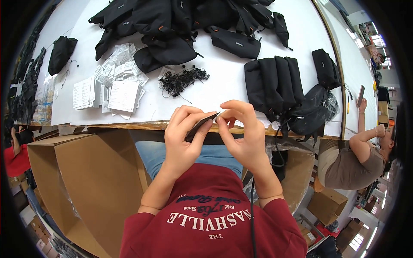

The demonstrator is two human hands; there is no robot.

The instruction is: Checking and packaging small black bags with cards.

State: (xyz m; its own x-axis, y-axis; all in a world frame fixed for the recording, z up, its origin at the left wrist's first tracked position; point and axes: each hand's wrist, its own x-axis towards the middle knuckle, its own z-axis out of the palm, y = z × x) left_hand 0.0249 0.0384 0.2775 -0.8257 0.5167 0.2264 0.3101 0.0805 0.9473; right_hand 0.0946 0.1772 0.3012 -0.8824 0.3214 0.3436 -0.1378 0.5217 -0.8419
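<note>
Dark flat piece (197, 129), small and thin, pinched tight in the left hand (185, 131). Left thumb on the near side, left fingers curled over the far side. Right hand (241, 135) up close, with thumb and pointer finger bent round toward the tip of the piece. Hands nearly together, both elbows bent. Too small to tell whether the right fingertips are clamped on that tip. Piece held up in the gap between the two hands, mostly on the left side, slanting up to the right, above the near edge of the desk (223, 92).

Below the hands, a dark red shirt (185, 228) with a thin black cord (253, 215) hanging down it, and blue jeans (150, 155). Big brown box (99, 185) to the left.

Just past the hands on the desk, a messy bunch of black strings (183, 81), in between the hands and the bags. White cards (124, 95) in piles to the left of it. Row of folded black bags (275, 84) to the right, with a black mesh bag (307, 112) beside. Farther back, a big heap of black bags (157, 19). Away to the right, another person (355, 163) in a brown top, one arm raised.
</note>
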